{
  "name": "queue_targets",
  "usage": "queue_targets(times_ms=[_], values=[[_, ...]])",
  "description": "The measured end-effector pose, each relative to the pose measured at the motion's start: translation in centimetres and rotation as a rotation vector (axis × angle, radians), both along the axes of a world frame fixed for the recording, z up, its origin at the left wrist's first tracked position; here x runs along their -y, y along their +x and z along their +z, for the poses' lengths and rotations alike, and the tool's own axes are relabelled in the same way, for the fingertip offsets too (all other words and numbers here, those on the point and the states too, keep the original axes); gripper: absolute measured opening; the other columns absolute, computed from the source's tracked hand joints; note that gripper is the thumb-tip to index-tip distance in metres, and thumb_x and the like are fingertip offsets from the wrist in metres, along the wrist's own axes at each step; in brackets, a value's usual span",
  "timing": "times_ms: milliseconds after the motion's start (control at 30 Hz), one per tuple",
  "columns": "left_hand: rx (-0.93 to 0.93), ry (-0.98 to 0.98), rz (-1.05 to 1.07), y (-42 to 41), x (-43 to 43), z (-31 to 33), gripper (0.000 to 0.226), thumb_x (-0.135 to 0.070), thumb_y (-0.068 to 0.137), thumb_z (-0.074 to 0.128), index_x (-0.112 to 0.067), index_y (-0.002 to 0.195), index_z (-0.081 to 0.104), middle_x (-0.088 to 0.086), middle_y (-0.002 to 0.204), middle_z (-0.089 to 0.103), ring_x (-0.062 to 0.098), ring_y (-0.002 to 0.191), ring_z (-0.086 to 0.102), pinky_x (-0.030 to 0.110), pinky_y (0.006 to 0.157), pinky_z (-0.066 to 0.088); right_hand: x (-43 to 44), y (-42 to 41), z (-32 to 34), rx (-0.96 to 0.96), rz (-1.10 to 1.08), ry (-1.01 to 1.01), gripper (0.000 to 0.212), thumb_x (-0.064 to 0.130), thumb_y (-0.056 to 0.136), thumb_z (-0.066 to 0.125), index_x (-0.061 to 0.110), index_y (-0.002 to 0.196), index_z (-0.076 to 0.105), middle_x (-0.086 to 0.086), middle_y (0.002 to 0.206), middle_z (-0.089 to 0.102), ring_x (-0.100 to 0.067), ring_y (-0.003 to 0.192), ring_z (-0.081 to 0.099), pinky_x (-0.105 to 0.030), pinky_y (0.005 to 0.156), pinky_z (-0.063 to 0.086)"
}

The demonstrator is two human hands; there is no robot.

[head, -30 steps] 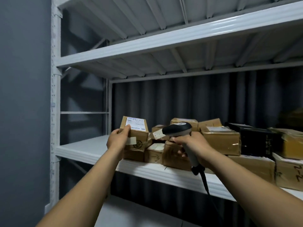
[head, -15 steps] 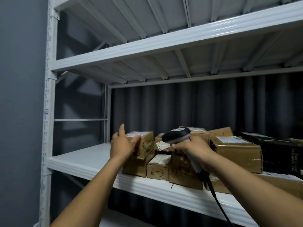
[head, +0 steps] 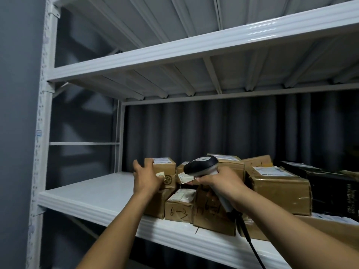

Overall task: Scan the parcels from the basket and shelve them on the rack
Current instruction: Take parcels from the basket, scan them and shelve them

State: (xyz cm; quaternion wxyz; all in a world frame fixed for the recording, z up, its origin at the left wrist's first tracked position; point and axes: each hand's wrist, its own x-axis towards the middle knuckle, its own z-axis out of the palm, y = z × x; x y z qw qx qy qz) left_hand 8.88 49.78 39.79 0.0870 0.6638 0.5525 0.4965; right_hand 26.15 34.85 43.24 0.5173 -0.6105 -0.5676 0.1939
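The small parcel (head: 165, 168) is perched on top of another brown box (head: 161, 203) at the left end of the pile, on the middle shelf of the rack (head: 41, 133). Going from the left, you get the rack's upright, then a long stretch of bare white shelf board (head: 93, 193), which is the only real free room here.

Next is the left hand (head: 147, 178), fingers spread and loose, flat against the parcel's near-left face and not wrapped round it. Looks to me like it's nudging the thing square on the stack rather than carrying it, label up so it can be read.

Just right and lower, a little box marked "6-3" (head: 179, 209) sits right at the shelf's front lip. Above it is the scanner (head: 202, 165), head pointing left, with the right hand (head: 223, 184) wrapped tight round its handle. The cable (head: 250, 243) dangles past the shelf edge. My guess is it's held up there to be ready but out of the way.

Further right a big taped box (head: 279, 191) and a black box (head: 330, 189) crowd in, so there's no gap that side. There's plenty of headroom under the upper shelf (head: 174, 53). Nothing props the stacked parcel on its left, so it could tip that way. The basket isn't in shot.
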Motion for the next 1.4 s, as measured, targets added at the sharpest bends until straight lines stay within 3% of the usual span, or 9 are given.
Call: queue_targets(times_ms=[167, 267, 500, 633, 767, 933, 1133, 1300, 1400], values=[[-0.189, 0.207, 0.209, 1.9, -0.1, -0.1, 0.067, -0.054, 0.082, 0.062, -0.023, 0.138, 0.046, 0.021, 0.151, 0.022, 0.037, 0.136, 0.025, 0.045, 0.103, 0.038, -0.4, 0.5, -0.2, -0.003, 0.02, 0.022, 0.017, 0.02, 0.077, 0.077, 0.008, 0.087, 0.072, -0.008, 0.067, 0.067, -0.021, 0.057, 0.061, -0.028, 0.052, 0.046], [-0.303, 0.201, 0.271, 3.2, -0.1, -0.2, 0.079, -0.071, 0.075, 0.059, -0.026, 0.139, 0.045, 0.023, 0.15, 0.02, 0.038, 0.135, 0.024, 0.046, 0.106, 0.033, -0.5, 0.5, -0.4, 0.004, 0.009, 0.034, 0.015, 0.021, 0.076, 0.078, 0.01, 0.084, 0.072, -0.005, 0.062, 0.065, -0.018, 0.053, 0.059, -0.026, 0.051, 0.045], [-0.23, 0.156, 0.192, 3.0, -1.9, -0.4, 0.073, -0.061, 0.075, 0.065, -0.018, 0.131, 0.046, 0.022, 0.142, 0.031, 0.042, 0.137, 0.02, 0.05, 0.113, 0.025, -0.2, 0.1, -0.3, -0.013, -0.018, 0.053, 0.015, 0.02, 0.075, 0.078, 0.008, 0.081, 0.071, -0.005, 0.06, 0.065, -0.018, 0.052, 0.058, -0.026, 0.053, 0.044], [-0.273, 0.139, 0.161, 2.0, -2.8, -0.5, 0.089, -0.072, 0.069, 0.065, -0.02, 0.136, 0.038, 0.021, 0.145, 0.026, 0.043, 0.143, 0.006, 0.058, 0.116, 0.012, -0.1, 0.1, -0.2, 0.011, -0.046, 0.059, 0.015, 0.022, 0.073, 0.08, 0.012, 0.079, 0.071, -0.005, 0.07, 0.069, -0.016, 0.058, 0.061, -0.027, 0.056, 0.046], [-0.301, 0.176, 0.282, 2.8, -2.3, -0.3, 0.095, -0.08, 0.067, 0.058, -0.015, 0.133, 0.04, 0.021, 0.144, 0.03, 0.042, 0.144, 0.007, 0.064, 0.112, 0.01, 0.2, -0.2, -0.3, -0.012, -0.04, 0.062, 0.016, 0.021, 0.074, 0.08, 0.01, 0.082, 0.072, -0.01, 0.072, 0.07, -0.019, 0.057, 0.061, -0.027, 0.054, 0.046], [-0.298, 0.168, 0.333, 4.5, -1.4, -0.3, 0.08, -0.063, 0.075, 0.063, -0.013, 0.133, 0.039, 0.023, 0.141, 0.034, 0.042, 0.139, 0.019, 0.058, 0.113, 0.022, 1.2, 0.3, -0.2, -0.043, -0.018, 0.048, 0.012, 0.021, 0.08, 0.076, 0.014, 0.076, 0.067, -0.008, 0.067, 0.067, -0.018, 0.053, 0.06, -0.026, 0.052, 0.046], [-0.195, 0.21, 0.032, 2.7, -2.9, 0.0, 0.059, -0.039, 0.079, 0.068, -0.013, 0.127, 0.045, 0.015, 0.14, 0.041, 0.037, 0.143, 0.016, 0.048, 0.12, 0.013, 2.6, 2.3, 0.0, -0.157, 0.02, 0.095, 0.014, 0.015, 0.083, 0.074, 0.008, 0.089, 0.063, -0.003, 0.071, 0.066, -0.016, 0.051, 0.059, -0.025, 0.045, 0.046], [-0.099, 0.196, -0.01, 1.2, -2.0, -0.6, 0.059, -0.036, 0.08, 0.074, -0.017, 0.129, 0.048, 0.014, 0.146, 0.024, 0.034, 0.137, 0.026, 0.047, 0.106, 0.041, 3.1, 3.7, -0.3, -0.216, 0.062, 0.107, 0.014, 0.017, 0.084, 0.073, 0.008, 0.09, 0.065, -0.007, 0.079, 0.068, -0.016, 0.055, 0.061, -0.024, 0.047, 0.048], [-0.135, 0.211, 0.045, 1.2, -1.4, -1.2, 0.052, -0.031, 0.082, 0.073, -0.022, 0.128, 0.051, 0.015, 0.139, 0.027, 0.035, 0.127, 0.032, 0.05, 0.094, 0.048, 3.0, 4.3, -0.7, -0.223, 0.074, 0.091, 0.022, 0.021, 0.083, 0.074, 0.005, 0.097, 0.065, -0.007, 0.081, 0.069, -0.018, 0.06, 0.063, -0.026, 0.05, 0.048]])
